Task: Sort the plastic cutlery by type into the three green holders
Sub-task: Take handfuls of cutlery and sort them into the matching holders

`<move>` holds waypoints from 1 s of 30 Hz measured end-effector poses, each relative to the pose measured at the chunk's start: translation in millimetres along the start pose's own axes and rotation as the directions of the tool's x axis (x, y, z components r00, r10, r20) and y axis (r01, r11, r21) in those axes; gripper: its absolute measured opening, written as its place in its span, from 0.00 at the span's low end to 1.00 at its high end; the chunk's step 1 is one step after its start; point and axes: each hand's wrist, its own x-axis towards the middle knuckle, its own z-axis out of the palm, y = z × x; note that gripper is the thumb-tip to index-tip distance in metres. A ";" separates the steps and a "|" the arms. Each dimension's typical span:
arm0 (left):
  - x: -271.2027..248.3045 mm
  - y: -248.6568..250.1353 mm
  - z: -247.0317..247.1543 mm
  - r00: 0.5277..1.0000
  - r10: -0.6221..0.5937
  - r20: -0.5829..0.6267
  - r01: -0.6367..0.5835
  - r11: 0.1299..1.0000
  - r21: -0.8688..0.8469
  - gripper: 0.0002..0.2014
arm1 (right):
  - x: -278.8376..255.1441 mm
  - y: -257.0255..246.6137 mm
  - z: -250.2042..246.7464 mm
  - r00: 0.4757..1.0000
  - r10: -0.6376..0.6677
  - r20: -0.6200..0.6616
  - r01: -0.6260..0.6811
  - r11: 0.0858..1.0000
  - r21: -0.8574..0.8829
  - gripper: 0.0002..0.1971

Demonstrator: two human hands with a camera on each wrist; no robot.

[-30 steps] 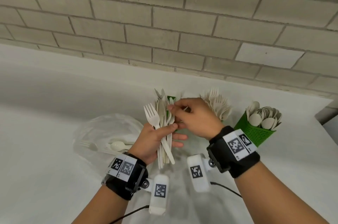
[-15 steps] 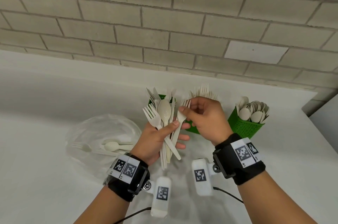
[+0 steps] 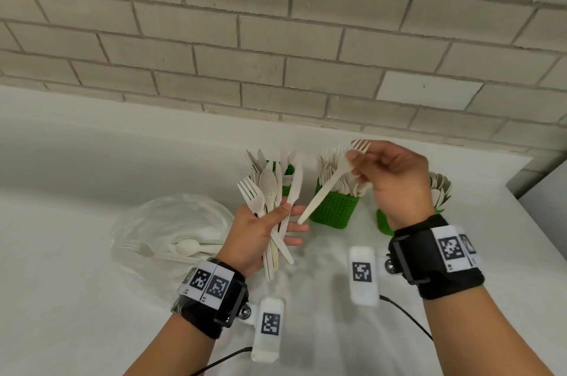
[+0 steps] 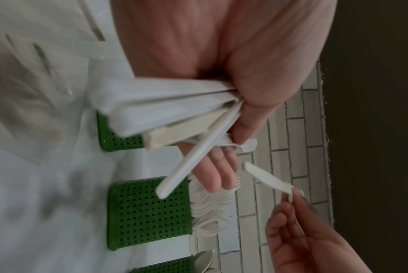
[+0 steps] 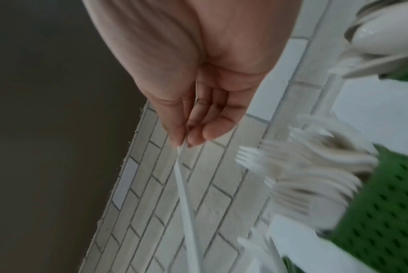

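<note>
Cream-white plastic makes up the single fork (image 3: 333,184) that the right hand (image 3: 395,182) pinches near its neck between thumb and fingertips, tines up and handle slanting down toward the left hand (image 3: 257,234). It hangs just in front of and above the middle green holder (image 3: 336,210), which is already packed with forks.

I judge the fork to be very light, thin and a little springy, with a smooth and rather slippery handle. Its tines would snag among the standing forks, so the broad neck below the tines is the sound place to hold it, letting the handle go down first.

To the left of the middle holder, the left hand grips a mixed bundle of cutlery (image 3: 271,201), thumb laid across the handles: forks, a spoon and a serrated knife fan out upward. Behind that bundle stands the left holder (image 3: 288,170), with what appear to be knives. To the right of the middle holder, partly hidden by the right wrist, the spoon holder (image 3: 383,222) shows. Farther left than the bundle lies a clear plastic bag (image 3: 171,222) with a few pieces inside, on the white counter (image 3: 61,283).
</note>
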 end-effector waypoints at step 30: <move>3.8 -1.7 1.4 0.999 -0.026 0.039 0.027 1.000 -0.014 0.10 | 4.3 42.6 -18.7 0.944 0.108 0.311 0.287 0.193 -0.938 0.33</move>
